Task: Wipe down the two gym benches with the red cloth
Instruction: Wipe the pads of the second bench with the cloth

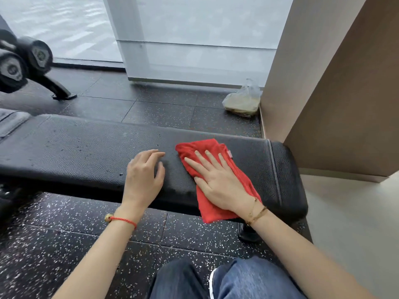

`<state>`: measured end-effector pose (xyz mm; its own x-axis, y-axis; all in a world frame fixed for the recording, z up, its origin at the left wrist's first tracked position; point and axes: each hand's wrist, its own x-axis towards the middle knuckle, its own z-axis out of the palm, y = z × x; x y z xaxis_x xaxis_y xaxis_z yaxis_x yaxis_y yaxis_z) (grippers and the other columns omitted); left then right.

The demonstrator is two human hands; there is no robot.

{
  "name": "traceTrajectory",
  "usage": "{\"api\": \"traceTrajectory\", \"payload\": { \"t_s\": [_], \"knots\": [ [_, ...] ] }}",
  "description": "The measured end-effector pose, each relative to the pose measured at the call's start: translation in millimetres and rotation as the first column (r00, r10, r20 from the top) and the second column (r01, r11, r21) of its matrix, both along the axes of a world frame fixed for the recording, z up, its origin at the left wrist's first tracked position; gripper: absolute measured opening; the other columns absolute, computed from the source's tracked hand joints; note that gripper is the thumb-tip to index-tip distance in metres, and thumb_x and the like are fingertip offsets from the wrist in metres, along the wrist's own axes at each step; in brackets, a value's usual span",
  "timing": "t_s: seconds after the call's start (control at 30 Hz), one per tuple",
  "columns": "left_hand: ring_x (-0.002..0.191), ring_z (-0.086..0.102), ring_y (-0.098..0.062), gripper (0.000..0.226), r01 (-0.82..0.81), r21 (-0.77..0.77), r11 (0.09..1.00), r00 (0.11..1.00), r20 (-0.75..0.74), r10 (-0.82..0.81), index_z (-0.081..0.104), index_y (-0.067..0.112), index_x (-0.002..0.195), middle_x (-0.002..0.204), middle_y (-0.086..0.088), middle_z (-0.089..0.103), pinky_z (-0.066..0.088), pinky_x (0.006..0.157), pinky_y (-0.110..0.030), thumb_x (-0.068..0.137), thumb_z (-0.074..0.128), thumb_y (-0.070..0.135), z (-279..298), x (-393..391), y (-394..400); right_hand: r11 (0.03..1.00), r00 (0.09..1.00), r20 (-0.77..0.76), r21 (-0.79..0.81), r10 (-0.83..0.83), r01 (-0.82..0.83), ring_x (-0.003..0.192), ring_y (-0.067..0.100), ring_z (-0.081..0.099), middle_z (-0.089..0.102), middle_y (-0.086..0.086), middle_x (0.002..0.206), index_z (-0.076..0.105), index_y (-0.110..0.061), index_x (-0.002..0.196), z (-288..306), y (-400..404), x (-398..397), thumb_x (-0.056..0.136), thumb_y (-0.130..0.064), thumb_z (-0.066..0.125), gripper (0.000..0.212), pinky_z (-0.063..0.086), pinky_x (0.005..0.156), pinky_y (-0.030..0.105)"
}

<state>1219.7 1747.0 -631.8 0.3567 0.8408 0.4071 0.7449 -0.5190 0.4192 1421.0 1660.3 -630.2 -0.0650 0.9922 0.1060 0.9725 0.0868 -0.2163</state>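
A black padded gym bench point(82, 152) runs across the view from left to right, with small droplets on its surface. The red cloth point(195, 148) lies folded on the bench's right part and hangs over its near edge. My right hand point(218, 182) presses flat on the cloth, fingers spread. My left hand point(144, 175) rests on the bare bench pad just left of the cloth, fingers loosely curled and holding nothing. Only one bench is fully in view; a second padded section point(13, 121) shows at the far left.
Dumbbells on a rack point(26, 61) stand at the upper left. A plastic bag point(243, 102) sits on the speckled rubber floor by the beige wall point(323, 93). Frosted glass panels point(194, 39) line the back. My knees in jeans point(226, 279) are at the bottom.
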Motion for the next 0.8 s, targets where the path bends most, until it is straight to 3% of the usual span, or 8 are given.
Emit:
{"api": "traceTrajectory", "payload": {
  "t_s": [0.1,0.27,0.4,0.57,0.8],
  "knots": [
    [0.119,0.055,-0.024,0.026,-0.015,0.028,0.999,0.999,-0.049,0.017,0.066,0.013,0.116,0.122,-0.003,0.064,0.043,0.101,-0.045,0.092,0.059,0.011,-7,-17,10,0.998,0.998,-0.011,-0.029,-0.064,0.063,0.151,0.017,0.004,0.011,-0.009,0.163,0.014,-0.045,0.152,1,-4,24,0.1,-0.04,0.032,0.054,-0.006,0.122,0.04],
    [0.12,0.053,-0.024,0.029,-0.05,0.036,0.998,0.998,-0.023,0.05,0.065,0.016,0.114,0.122,0.0,0.063,0.039,0.105,-0.047,0.09,0.051,0.021,-13,-17,12,0.96,0.963,0.038,-0.083,-0.265,0.267,0.151,0.023,0.0,0.004,-0.002,0.164,0.01,-0.039,0.154,11,57,28,0.102,-0.04,0.027,0.054,-0.006,0.121,0.047],
    [0.119,0.054,-0.023,0.032,-0.057,0.047,0.997,0.998,-0.002,0.058,0.066,0.018,0.114,0.121,0.001,0.063,0.038,0.106,-0.044,0.086,0.05,0.022,-14,-16,12,0.984,0.986,0.019,-0.064,-0.168,0.169,0.151,0.024,-0.001,0.004,0.0,0.164,0.011,-0.037,0.154,10,76,-25,0.102,-0.041,0.028,0.055,-0.009,0.12,0.048],
    [0.12,0.053,-0.021,0.034,-0.051,0.062,0.997,0.999,0.01,0.051,0.065,0.019,0.116,0.123,0.002,0.063,0.036,0.107,-0.04,0.087,0.048,0.023,-17,-17,13,0.998,0.998,0.032,0.027,-0.054,0.053,0.151,0.022,0.005,0.01,-0.002,0.164,0.013,-0.039,0.153,-1,25,-36,0.1,-0.042,0.029,0.056,-0.007,0.121,0.044],
    [0.12,0.052,-0.021,0.032,-0.078,0.056,0.995,0.997,0.016,0.078,0.065,0.019,0.114,0.121,0.003,0.063,0.035,0.109,-0.04,0.086,0.049,0.022,-18,-16,13,0.953,0.953,0.034,-0.009,-0.302,0.302,0.151,0.025,0.0,0.005,0.002,0.164,0.011,-0.035,0.155,4,49,-26,0.101,-0.04,0.029,0.057,-0.007,0.121,0.047]
  ]
}}
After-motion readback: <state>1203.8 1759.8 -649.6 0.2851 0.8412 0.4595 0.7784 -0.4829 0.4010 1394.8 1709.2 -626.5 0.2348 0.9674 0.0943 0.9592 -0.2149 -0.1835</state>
